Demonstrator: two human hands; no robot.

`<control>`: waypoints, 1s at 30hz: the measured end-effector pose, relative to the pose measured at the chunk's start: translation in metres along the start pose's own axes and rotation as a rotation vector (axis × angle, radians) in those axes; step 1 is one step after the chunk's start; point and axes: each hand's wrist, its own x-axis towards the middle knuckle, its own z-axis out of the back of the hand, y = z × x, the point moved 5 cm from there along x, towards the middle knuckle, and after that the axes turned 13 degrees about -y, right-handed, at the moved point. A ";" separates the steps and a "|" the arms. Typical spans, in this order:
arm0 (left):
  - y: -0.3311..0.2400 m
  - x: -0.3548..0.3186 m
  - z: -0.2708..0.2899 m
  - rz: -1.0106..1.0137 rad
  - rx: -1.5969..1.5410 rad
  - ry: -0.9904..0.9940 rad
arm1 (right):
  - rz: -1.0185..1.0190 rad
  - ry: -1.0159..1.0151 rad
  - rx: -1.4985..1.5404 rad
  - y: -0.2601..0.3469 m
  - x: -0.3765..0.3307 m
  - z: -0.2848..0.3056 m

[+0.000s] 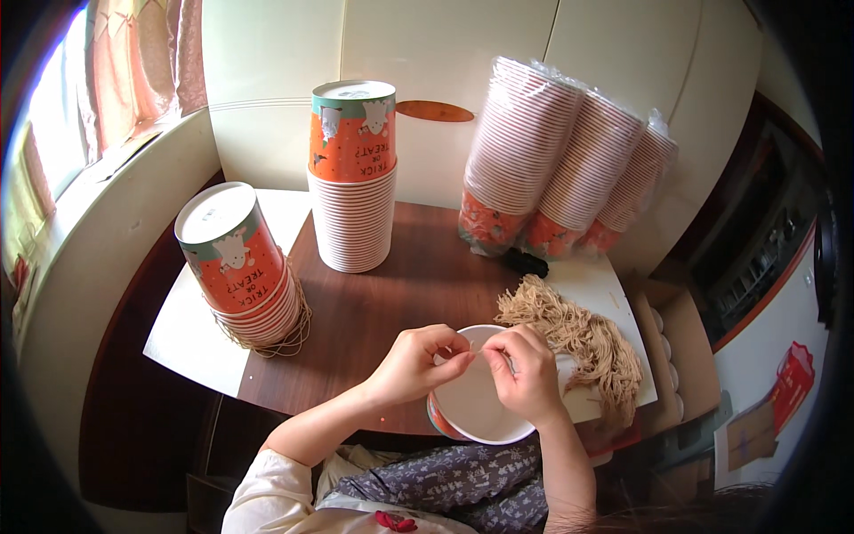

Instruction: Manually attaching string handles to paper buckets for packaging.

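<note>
A white-lined paper bucket (471, 405) with an orange printed outside stands at the table's near edge, its mouth facing up. Over its far rim, my left hand (416, 363) and my right hand (528, 372) come close together, each with thumb and fingers pinched. A thin, pale bit seems to lie between the fingertips, too small to name. Beside my right hand lies a thick bundle of tan cords (583, 343). To the left, a short upside-down bucket stack (238, 258) has loops of tan cord around its base.
A taller stack of upside-down buckets (354, 187) stands at the table's back. Several plastic-wrapped stacks (525, 142) lean at the back right, with a black item (525, 262) before them. An open cardboard box (689, 356) sits right of the table (418, 267).
</note>
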 end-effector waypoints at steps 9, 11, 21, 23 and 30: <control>0.011 -0.005 0.014 -0.126 0.049 -0.020 | -0.198 -0.173 -0.070 -0.031 -0.004 0.016; 0.012 -0.009 0.015 -0.126 0.111 0.006 | -0.214 -0.225 -0.065 -0.037 -0.004 0.022; 0.035 -0.021 0.022 -0.165 0.129 -0.020 | -0.267 -0.348 -0.145 -0.059 -0.008 0.044; 0.036 -0.021 0.023 -0.165 0.112 -0.049 | -0.271 -0.363 -0.163 -0.061 -0.008 0.046; 0.035 -0.023 0.023 -0.241 0.141 -0.053 | -0.253 -0.383 -0.248 -0.063 -0.013 0.051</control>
